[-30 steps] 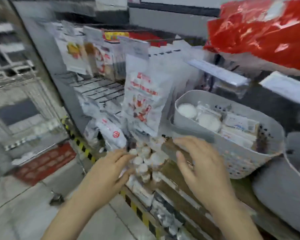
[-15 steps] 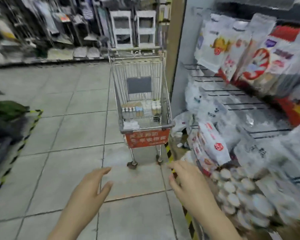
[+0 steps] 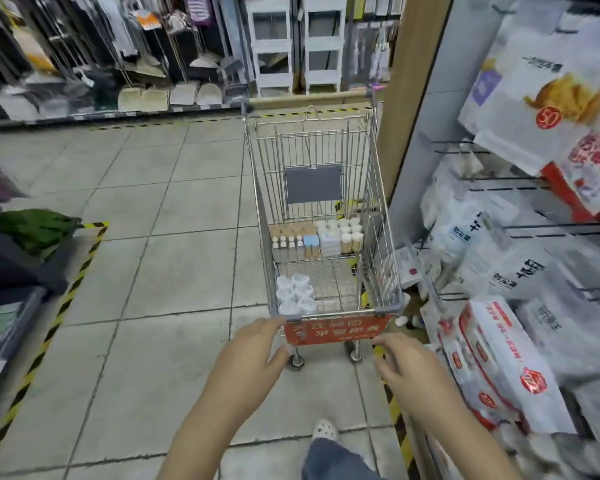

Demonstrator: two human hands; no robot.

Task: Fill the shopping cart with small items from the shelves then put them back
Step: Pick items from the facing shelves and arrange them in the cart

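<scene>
Both hands have come forward since half a second ago, when they hung well short of the shopping cart (image 3: 321,216); now they are at its near end. The left hand (image 3: 253,355) reaches out palm down, fingers extended, its fingertips touching the left corner of the cart's red handle sign (image 3: 336,330) without curling round it. The right hand (image 3: 404,363) is stretched out beside it, fingers loosely spread and holding nothing, its fingertips just below the sign's right end; contact there cannot be told.

Inside the cart, a pack of clear plastic cups (image 3: 296,294) lies at the near left corner of the basket. Against the far wall stand a row of small white-capped bottles (image 3: 286,242), a pale blue box (image 3: 310,241) and white-lidded jars (image 3: 345,233). To the cart's right, white bagged goods (image 3: 496,362) hang on the shelf rack. A white clog (image 3: 324,429) shows on the grey tiled floor (image 3: 146,306) behind the cart.
</scene>
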